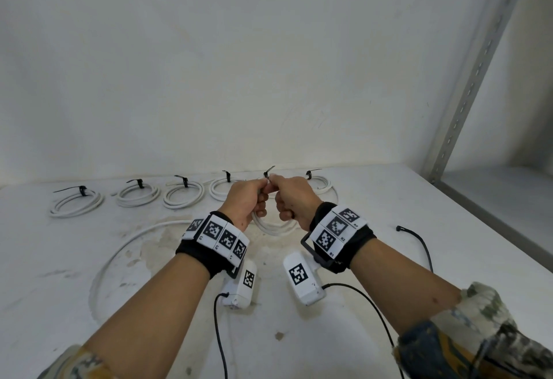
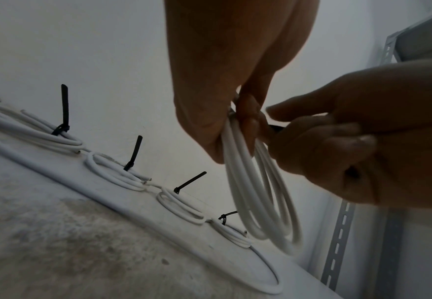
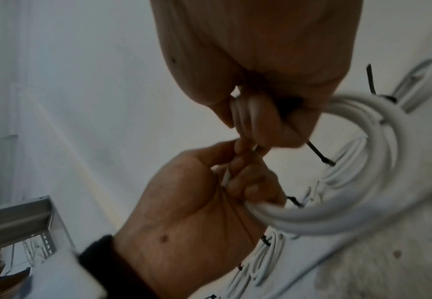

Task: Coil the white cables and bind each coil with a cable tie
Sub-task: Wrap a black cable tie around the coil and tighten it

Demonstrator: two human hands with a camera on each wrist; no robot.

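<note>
Along the back of the desk, against the wall, lie tied coils: four in a row to the left, each bound with a black cable tie whose tail sticks up, and one more just behind the right hand. So five coils look finished.

A sixth coil is held up above the desk between both hands. The left hand has its grip closed round the top of the loops, and in the left wrist view the strands hang down from its fingers. The right hand has its grip closed in a pinch on a black cable tie at the same spot; whether the tie is already threaded through its head is hidden by the fingers, so I judge this coil as being bound, not yet done.

One long white cable lies uncoiled in a wide curve on the desk, left of the forearms. That one is left to coil and tie. A thin black lead lies to the right
</note>
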